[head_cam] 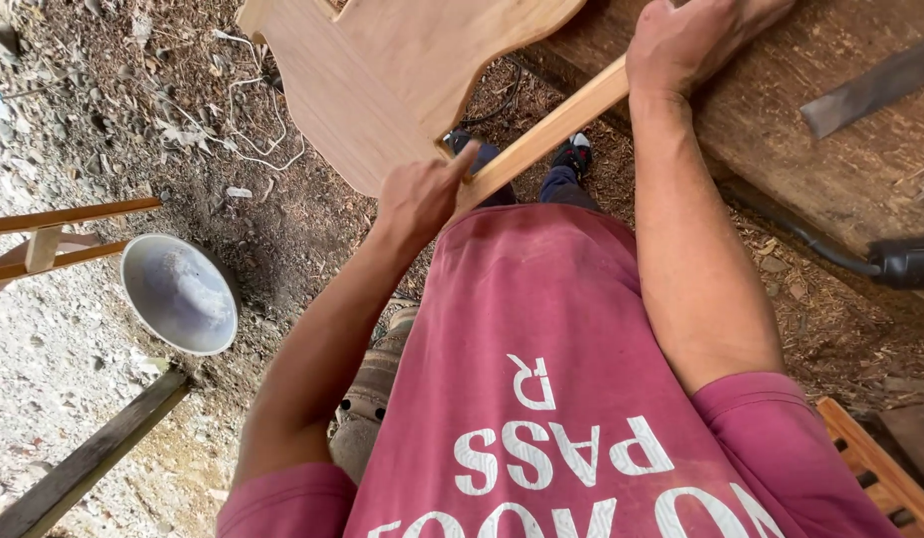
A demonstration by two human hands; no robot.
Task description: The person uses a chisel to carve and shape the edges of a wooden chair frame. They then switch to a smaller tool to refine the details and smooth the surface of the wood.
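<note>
While the left hand [419,196] pinches the pale wooden slat's [546,132] near end, its axis rises rightward under the clasping right hand [686,40].
</note>
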